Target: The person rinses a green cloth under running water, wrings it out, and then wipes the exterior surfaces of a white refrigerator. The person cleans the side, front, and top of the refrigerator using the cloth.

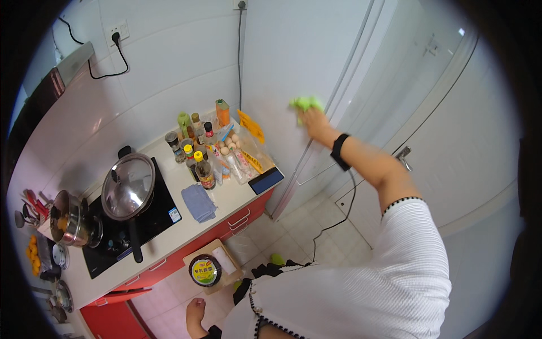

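Observation:
My right hand (315, 123) is stretched out and presses a bright green cloth (307, 103) against a tall white panel (292, 55), which looks like the side of a refrigerator. A black band circles that wrist, and hand and cloth are slightly blurred. Low in the picture, my left hand (196, 311) hangs over the floor with its fingers curled and nothing visible in it. Nearest to it is a round dark container with a yellow-green label (205, 271), lying on a tan board or box (230, 277) beside a white item.
The counter (228, 207) holds a folded blue cloth (199, 203), sauce bottles (205, 171), eggs (228, 144) and a dark flat device (266, 181). A lidded pan (129, 186) and a steel pot (70, 220) stand on the black cooktop (159, 216). A black cable (334, 226) trails across the floor.

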Demonstrator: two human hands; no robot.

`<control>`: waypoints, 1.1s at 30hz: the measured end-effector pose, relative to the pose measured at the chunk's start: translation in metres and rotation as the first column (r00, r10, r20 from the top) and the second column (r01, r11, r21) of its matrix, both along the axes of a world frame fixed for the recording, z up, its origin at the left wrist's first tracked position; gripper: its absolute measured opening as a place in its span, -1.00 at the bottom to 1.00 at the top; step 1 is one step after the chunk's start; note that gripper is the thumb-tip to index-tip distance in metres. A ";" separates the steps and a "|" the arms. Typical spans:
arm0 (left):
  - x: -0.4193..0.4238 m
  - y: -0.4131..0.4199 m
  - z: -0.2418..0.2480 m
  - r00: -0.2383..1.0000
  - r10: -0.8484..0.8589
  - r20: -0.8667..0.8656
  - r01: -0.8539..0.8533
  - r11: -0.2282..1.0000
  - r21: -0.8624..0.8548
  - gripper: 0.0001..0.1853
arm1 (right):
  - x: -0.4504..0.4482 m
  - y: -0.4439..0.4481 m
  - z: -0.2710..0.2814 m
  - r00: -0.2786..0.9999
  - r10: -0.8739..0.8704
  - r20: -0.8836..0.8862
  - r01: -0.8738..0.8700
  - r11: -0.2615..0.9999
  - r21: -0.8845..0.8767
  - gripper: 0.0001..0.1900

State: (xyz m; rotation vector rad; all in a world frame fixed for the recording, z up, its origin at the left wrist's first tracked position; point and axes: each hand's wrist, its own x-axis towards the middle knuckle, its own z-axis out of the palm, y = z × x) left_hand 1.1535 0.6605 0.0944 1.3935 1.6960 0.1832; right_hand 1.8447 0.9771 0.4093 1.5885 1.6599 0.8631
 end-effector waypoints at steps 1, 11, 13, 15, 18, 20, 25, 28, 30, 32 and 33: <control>-0.008 -0.006 -0.003 1.000 0.006 -0.020 -0.007 1.000 -0.019 -0.80 | 0.003 0.011 0.034 1.000 -0.001 0.014 0.000 0.997 0.075 -0.32; 0.019 0.032 -0.014 0.999 0.019 0.041 -0.018 0.999 -0.033 -0.74 | 0.032 0.051 0.312 0.900 0.319 0.296 -0.429 0.534 0.728 -0.52; 0.027 0.036 -0.014 0.996 0.025 0.086 -0.021 0.999 -0.050 -0.76 | 0.021 0.048 0.241 0.870 0.458 0.182 -0.438 0.552 0.710 -0.51; 0.030 0.037 -0.012 0.996 -0.014 0.085 0.014 1.000 0.006 -0.77 | 0.009 0.041 0.138 0.929 0.366 -0.062 -0.292 0.823 0.488 -0.47; 0.022 0.024 -0.004 0.998 0.009 0.067 -0.011 0.999 0.031 -0.80 | 0.002 0.018 -0.002 0.994 0.073 0.083 -0.075 0.997 0.028 -0.37; 0.010 0.013 0.002 0.995 0.083 0.047 -0.083 0.996 0.018 -0.80 | 0.007 0.013 -0.050 0.998 0.056 0.026 -0.053 0.994 -0.091 -0.38; -0.017 -0.033 -0.006 0.992 0.095 -0.081 -0.101 0.992 -0.081 -0.79 | 0.005 0.036 0.002 0.994 0.006 -0.110 -0.002 0.999 0.034 -0.32; -0.021 -0.046 -0.012 0.992 0.102 -0.072 -0.108 0.991 -0.081 -0.78 | 0.010 0.076 0.124 0.977 0.214 -0.023 -0.181 0.877 0.445 -0.35; -0.018 -0.048 -0.012 0.985 0.163 -0.051 -0.165 0.986 -0.028 -0.80 | 0.020 0.099 0.190 0.962 0.227 0.149 -0.271 0.789 0.551 -0.42; -0.009 -0.047 -0.011 0.976 0.217 -0.004 -0.217 0.976 -0.019 -0.81 | 0.024 0.116 0.204 0.979 0.159 0.129 -0.204 0.816 0.541 -0.42; -0.002 -0.045 -0.011 0.971 0.236 0.036 -0.235 0.972 -0.025 -0.81 | 0.026 0.118 0.195 0.967 0.224 0.121 -0.253 0.783 0.569 -0.43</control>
